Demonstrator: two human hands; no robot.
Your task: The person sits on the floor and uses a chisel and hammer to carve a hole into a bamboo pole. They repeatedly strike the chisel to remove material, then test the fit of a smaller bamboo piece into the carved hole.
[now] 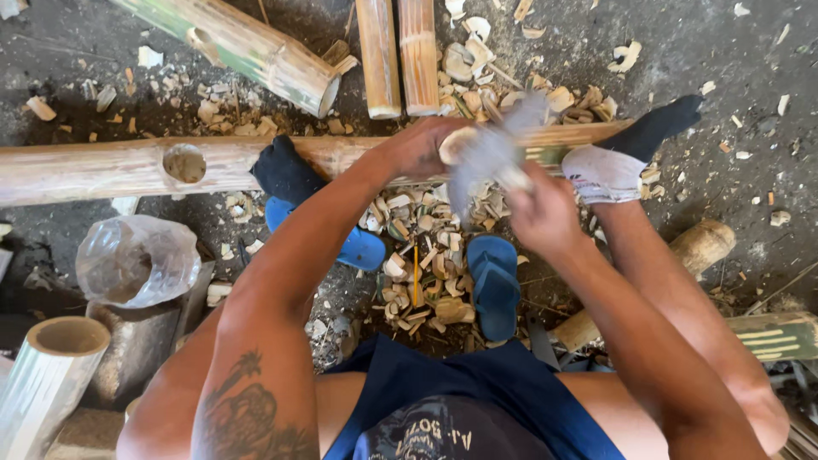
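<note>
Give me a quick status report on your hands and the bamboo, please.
Left hand grips long pale bamboo pole. Right hand swings motion-blurred tool, kind unclear. Pale bamboo chips piled below, between blue rubber sandals.

Pale tan bamboo pole [102, 166] lying across dark grey floor [733, 51], green-streaked bamboo section [247, 47] showing behind, cream and tan chips [422, 247] piling up, blue flip-flops [494, 285] sitting below, navy sock [285, 170] and white-and-black sock [626, 153] pressing the pole, dark blue shirt [477, 400] showing pale print.
</note>
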